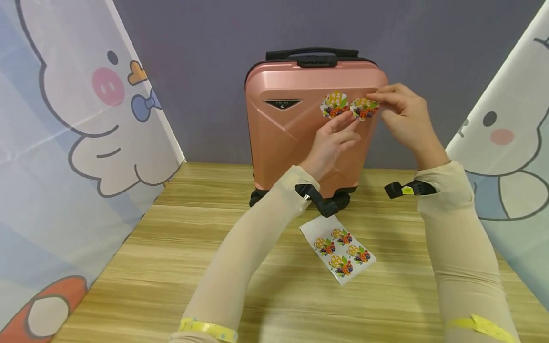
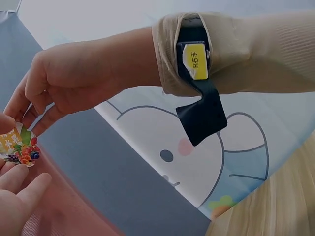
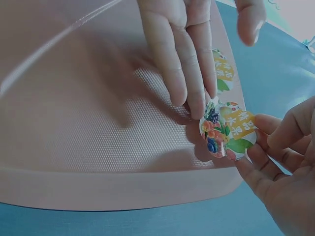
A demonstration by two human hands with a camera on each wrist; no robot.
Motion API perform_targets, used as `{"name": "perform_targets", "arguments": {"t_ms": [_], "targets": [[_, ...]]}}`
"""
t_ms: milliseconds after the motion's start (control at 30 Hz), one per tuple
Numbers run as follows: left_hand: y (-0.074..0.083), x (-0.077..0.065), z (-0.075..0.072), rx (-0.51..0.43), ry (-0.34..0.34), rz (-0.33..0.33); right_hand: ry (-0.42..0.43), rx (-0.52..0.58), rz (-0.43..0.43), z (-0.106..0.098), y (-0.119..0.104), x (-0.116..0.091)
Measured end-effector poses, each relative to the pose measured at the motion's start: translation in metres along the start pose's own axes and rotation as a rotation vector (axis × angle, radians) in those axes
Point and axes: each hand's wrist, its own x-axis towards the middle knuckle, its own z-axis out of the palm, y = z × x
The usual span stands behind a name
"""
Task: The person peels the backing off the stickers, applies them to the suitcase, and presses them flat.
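A pink hard-shell suitcase (image 1: pixel 279 147) stands upright on the wooden table, with one round fruit sticker (image 1: pixel 332 105) on its upper front. Just right of that sticker, a second fruit sticker (image 1: pixel 363 110) is held by its outer edge between the thumb and fingers of my right hand (image 1: pixel 407 114). The right wrist view shows this sticker (image 3: pixel 230 132) close over the suitcase face, casting a shadow there. My left hand (image 1: pixel 329 145) reaches up from below with its fingers extended, fingertips at the sticker's inner edge.
A white sticker sheet (image 1: pixel 315 229) bearing several more fruit stickers lies on the table (image 1: pixel 206 228) before the suitcase. Behind is a grey partition (image 1: pixel 193 71); cartoon-printed panels (image 1: pixel 51 143) close in both sides. Each wrist carries a black camera mount (image 1: pixel 392 189).
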Motion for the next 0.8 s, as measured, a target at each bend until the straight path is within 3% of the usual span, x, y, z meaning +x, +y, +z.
{"name": "perform_targets", "arguments": {"t_ms": [167, 467, 800], "targets": [[0.0002, 0.0007, -0.0001, -0.026, -0.021, -0.025, 0.005, -0.043, -0.034, 0.0026, 0.0024, 0.0013], [0.0027, -0.0013, -0.0023, 0.03, -0.044, -0.03, -0.035, -0.131, -0.062, 0.0034, 0.0047, 0.0024], [0.0054, -0.0007, -0.0036, 0.06, -0.047, -0.017, 0.009, -0.11, -0.093, -0.0038, 0.0071, 0.0003]]}}
